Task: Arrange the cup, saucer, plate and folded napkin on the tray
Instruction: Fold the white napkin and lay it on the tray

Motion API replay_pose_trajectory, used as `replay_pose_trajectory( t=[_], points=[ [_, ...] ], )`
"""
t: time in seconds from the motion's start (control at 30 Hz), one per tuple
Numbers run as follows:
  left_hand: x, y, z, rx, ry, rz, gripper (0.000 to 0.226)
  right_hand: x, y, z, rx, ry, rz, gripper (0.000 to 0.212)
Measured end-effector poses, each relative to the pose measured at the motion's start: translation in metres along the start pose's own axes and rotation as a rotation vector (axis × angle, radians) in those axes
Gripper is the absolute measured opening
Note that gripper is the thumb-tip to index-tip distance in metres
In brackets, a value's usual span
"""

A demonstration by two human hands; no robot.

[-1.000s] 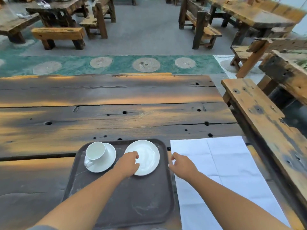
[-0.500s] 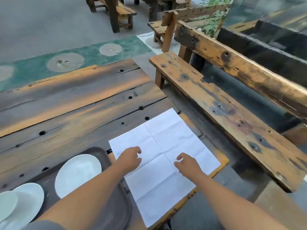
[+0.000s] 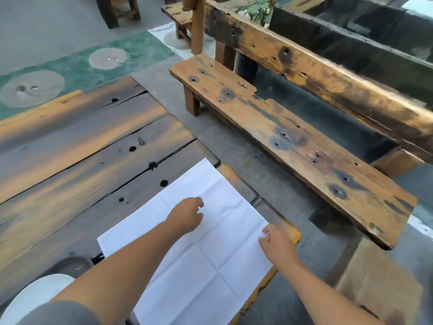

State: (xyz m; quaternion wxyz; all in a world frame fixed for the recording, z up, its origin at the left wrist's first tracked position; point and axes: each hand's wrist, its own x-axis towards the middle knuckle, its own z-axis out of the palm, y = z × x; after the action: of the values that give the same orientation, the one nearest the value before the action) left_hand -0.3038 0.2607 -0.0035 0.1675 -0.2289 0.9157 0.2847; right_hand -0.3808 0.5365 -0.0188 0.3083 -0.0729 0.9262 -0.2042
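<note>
The white napkin (image 3: pixel 210 249) lies unfolded and flat, with crease lines, at the right end of the wooden table. My left hand (image 3: pixel 185 218) hovers over its middle, fingers loosely curled and holding nothing. My right hand (image 3: pixel 276 245) is at the napkin's right corner, fingertips pinched on the edge. The white plate (image 3: pixel 35 299) shows partly at the bottom left, on the dark tray (image 3: pixel 70 263), with my left sleeve over part of it. The cup and saucer are out of view.
The wooden table (image 3: pixel 82 160) stretches left and away, its right edge just past the napkin. A worn wooden bench (image 3: pixel 293 146) with a backrest stands to the right across a narrow floor gap. More benches stand farther off.
The view has swung right. My left hand left the plate and now sits over the napkin's middle. My right hand slid from the napkin's left edge to its right corner.
</note>
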Motion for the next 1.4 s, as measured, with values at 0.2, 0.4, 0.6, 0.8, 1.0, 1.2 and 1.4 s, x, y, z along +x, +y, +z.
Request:
replay_pose_trajectory(
  t=[0.2,0.4,0.6,0.8,1.0,1.2,1.4],
  points=[
    [0.062,0.005,-0.014,0.059,0.009,0.026,0.032,0.031,0.005,-0.007,-0.084,0.082,-0.059,0.018],
    [0.117,0.002,-0.030,0.200,-0.003,0.110,0.042,0.038,0.009,-0.008,-0.239,0.078,-0.097,0.023],
    [0.159,0.007,-0.040,0.396,-0.029,0.249,0.054,0.038,0.009,-0.009,-0.347,0.113,-0.059,0.031],
    [0.175,0.016,-0.042,0.502,-0.011,0.340,0.049,0.043,0.006,-0.009,-0.386,0.093,-0.017,0.028],
    [0.175,0.018,-0.040,0.563,-0.022,0.344,0.031,0.045,0.006,-0.005,-0.196,0.036,0.019,0.027],
    [0.155,0.010,-0.049,0.481,0.059,0.313,0.027,0.036,0.001,-0.003,-0.037,0.030,-0.033,0.025],
    [0.119,0.001,-0.065,0.390,0.105,0.236,0.025,0.015,-0.006,-0.007,0.038,0.100,-0.127,0.029]
  ],
)
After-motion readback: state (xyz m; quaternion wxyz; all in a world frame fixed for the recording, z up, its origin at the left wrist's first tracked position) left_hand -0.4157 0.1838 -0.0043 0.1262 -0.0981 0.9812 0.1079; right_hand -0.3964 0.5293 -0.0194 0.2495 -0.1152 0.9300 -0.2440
